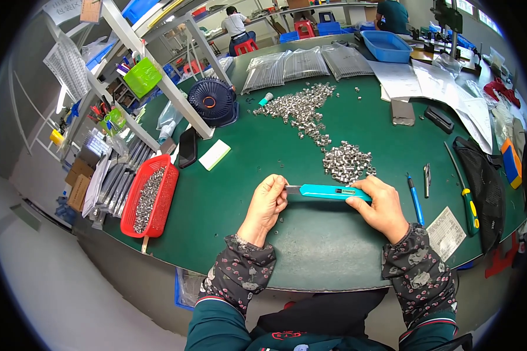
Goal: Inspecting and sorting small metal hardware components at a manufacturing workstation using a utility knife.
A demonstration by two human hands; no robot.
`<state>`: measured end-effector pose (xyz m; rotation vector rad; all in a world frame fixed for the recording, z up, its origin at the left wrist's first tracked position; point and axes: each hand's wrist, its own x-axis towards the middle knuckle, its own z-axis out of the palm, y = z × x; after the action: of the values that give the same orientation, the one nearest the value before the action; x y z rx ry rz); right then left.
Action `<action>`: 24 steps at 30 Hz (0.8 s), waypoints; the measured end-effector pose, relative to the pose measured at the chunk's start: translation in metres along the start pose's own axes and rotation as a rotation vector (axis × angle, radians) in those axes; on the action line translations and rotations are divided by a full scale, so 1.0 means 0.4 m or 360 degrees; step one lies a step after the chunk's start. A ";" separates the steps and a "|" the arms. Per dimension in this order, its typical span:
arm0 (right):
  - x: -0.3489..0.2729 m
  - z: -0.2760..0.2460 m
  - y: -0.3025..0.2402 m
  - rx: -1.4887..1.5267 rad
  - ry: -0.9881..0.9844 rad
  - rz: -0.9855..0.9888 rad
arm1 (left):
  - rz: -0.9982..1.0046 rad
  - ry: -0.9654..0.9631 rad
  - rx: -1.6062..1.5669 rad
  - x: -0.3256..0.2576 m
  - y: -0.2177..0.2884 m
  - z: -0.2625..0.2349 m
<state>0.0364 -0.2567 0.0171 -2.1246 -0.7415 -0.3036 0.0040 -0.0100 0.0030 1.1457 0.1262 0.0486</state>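
My right hand (380, 205) grips a teal utility knife (328, 191) by its handle end, the blade pointing left. At the blade's tip, my left hand (266, 202) is closed in a pinch; whatever lies between its fingertips is too small to make out. Just beyond the knife lies a small heap of short metal rings (348, 162). A larger spread of the same kind of metal rings (301, 108) reaches toward the far side of the green table (246, 146). At the left, a red plastic basket (168, 196) holds many more small metal pieces.
A black phone (188, 148), a sticky-note pad (215, 154) and a small fan (212, 100) stand at the left. On the right lie a blue pen (414, 199), a screwdriver (469, 210) and a black bag (480, 187). Bagged tubes (304, 64) and a blue bin (386, 47) are at the back.
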 end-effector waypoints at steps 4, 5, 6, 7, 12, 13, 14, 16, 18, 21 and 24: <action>-0.001 -0.002 -0.002 -0.0012 0.0026 -0.0037 | -0.0022 0.0004 0.0001 -0.001 0.001 0.005; -0.002 -0.002 -0.002 -0.0018 0.0025 -0.0043 | -0.0023 0.0009 0.0014 -0.001 0.001 0.005; -0.001 -0.002 -0.003 -0.0017 0.0024 -0.0043 | -0.0024 0.0016 0.0026 -0.001 0.001 0.004; -0.001 -0.003 -0.004 -0.0018 0.0013 -0.0033 | -0.0025 0.0018 0.0027 -0.001 0.001 0.002; -0.001 -0.002 -0.001 -0.0013 0.0020 -0.0059 | -0.0052 -0.0029 0.0025 -0.001 0.005 0.000; -0.001 -0.003 -0.001 -0.0011 0.0024 -0.0071 | -0.0051 -0.0027 0.0025 -0.001 0.005 -0.001; 0.000 -0.003 -0.001 -0.0010 0.0028 -0.0083 | -0.0057 -0.0035 0.0027 -0.001 0.006 -0.002; 0.000 -0.005 -0.001 -0.0019 0.0033 -0.0096 | -0.0064 -0.0043 0.0029 -0.001 0.007 -0.002; 0.000 -0.005 -0.001 -0.0027 0.0039 -0.0110 | -0.0097 -0.0031 0.0016 -0.002 0.010 0.001; 0.000 -0.006 -0.002 -0.0031 0.0046 -0.0132 | -0.0138 0.0014 0.0027 -0.002 0.010 0.000; 0.000 -0.006 -0.002 -0.0049 0.0038 -0.0137 | -0.0158 0.0002 0.0031 -0.001 0.011 -0.003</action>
<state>0.0361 -0.2580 0.0191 -2.1179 -0.8207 -0.3880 0.0035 -0.0073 0.0065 1.1573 0.1848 -0.0404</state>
